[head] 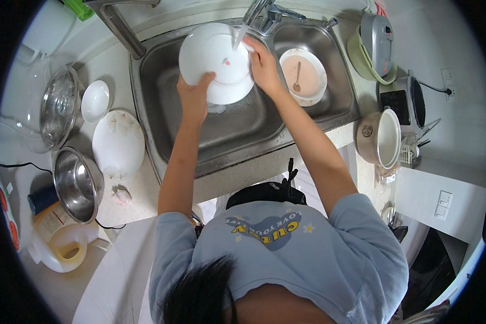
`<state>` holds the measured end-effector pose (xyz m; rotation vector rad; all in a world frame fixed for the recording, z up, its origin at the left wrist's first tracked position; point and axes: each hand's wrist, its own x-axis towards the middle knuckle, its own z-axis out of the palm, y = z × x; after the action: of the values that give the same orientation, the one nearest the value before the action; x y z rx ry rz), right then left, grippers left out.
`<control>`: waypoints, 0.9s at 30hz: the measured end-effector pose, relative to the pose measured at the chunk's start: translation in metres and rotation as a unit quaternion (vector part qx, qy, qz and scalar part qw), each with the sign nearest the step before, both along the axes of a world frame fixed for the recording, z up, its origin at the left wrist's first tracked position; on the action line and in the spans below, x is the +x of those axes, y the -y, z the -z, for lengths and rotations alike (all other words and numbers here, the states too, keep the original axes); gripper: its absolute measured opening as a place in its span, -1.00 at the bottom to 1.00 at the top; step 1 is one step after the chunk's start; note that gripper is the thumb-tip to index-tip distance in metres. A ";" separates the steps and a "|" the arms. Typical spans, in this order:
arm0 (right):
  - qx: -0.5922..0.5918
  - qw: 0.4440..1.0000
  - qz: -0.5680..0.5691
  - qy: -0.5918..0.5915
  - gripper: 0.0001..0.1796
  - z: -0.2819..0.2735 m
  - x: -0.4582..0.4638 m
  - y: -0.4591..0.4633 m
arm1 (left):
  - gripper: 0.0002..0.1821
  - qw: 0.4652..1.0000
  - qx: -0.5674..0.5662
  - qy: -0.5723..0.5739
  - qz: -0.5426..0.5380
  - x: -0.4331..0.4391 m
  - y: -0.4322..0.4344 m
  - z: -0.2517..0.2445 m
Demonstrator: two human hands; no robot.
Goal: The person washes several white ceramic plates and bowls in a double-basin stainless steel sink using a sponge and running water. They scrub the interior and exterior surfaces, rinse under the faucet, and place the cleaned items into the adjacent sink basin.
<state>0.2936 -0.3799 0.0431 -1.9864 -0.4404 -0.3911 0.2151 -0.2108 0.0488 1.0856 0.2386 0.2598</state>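
Observation:
A white plate [210, 52] with a small red mark is tilted over the left basin of the steel sink [243, 141]. My left hand [195, 91] grips its lower left edge, thumb on the face. At the right edge, my right hand [263, 67] lies against the plate, fingers pointing up; something white shows by its fingertips, too hidden to name. Water runs onto the plate from the chrome faucet [256, 14]. A curved line crosses the lower plate, and I cannot tell whether a second dish lies behind. In the right basin, a bowl [284, 60] holds cloudy pinkish liquid and a spoon [297, 77].
Left of the sink are an oval patterned plate [118, 146], a small white bowl [95, 101], a steel bowl [76, 184], a glass lid [58, 107] and a plastic jug [60, 243]. On the right stand a pot [378, 137] and a green basin [358, 56].

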 end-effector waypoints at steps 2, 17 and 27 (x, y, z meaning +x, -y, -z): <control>-0.003 0.999 0.009 0.051 -0.55 0.007 -0.037 -0.003 | -0.54 0.993 -0.110 -0.010 -0.042 0.006 0.009 0.004; 0.448 0.785 -0.142 -0.404 -0.63 -0.017 -0.001 0.030 | -0.36 0.985 -0.124 -0.067 -0.098 -0.025 -0.010 -0.001; 0.347 0.819 -0.142 -0.434 -0.61 -0.027 0.032 -0.031 | -0.40 0.987 0.054 -0.062 -0.137 -0.068 -0.042 -0.002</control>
<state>0.3252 -0.3493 0.0705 -1.1615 0.0229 0.5012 0.1474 -0.1689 0.0504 1.1777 0.4914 0.4562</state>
